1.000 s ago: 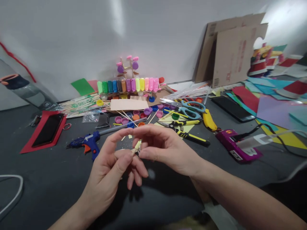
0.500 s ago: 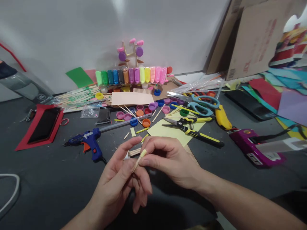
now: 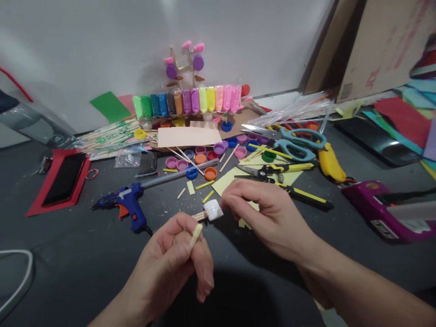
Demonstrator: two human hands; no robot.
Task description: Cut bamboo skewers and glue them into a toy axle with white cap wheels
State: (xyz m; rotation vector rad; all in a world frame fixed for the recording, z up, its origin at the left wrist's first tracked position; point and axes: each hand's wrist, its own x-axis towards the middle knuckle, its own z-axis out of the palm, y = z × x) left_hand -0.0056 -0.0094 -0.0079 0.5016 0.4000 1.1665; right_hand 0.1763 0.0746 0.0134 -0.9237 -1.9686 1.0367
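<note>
Between thumb and index finger, my left hand (image 3: 170, 263) pinches a short wooden stick (image 3: 194, 237) whose upper end is covered in pale yellow. My right hand (image 3: 269, 218) is lowered over the pale yellow paper (image 3: 226, 179), in front of the black-and-yellow cutting pliers (image 3: 296, 193). Its fingers are curled together, and whatever they hold, if anything, is hidden. Just beyond my left hand lies a bundle of wooden sticks (image 3: 200, 216) with a white block (image 3: 213, 210) at its end. Small yellow strips (image 3: 205, 185) are scattered behind it.
A blue glue gun (image 3: 131, 206) lies to the left, beside a phone (image 3: 64, 179) on red paper. Colourful bottle caps (image 3: 210, 173) and clay packets (image 3: 186, 101) fill the back. Blue-handled scissors (image 3: 303, 137), a yellow cutter (image 3: 330, 162) and a purple device (image 3: 371, 209) are right.
My right hand has let go of the stick and moved right, towards the yellow paper. My left hand keeps the stick. The white block has come into full view.
</note>
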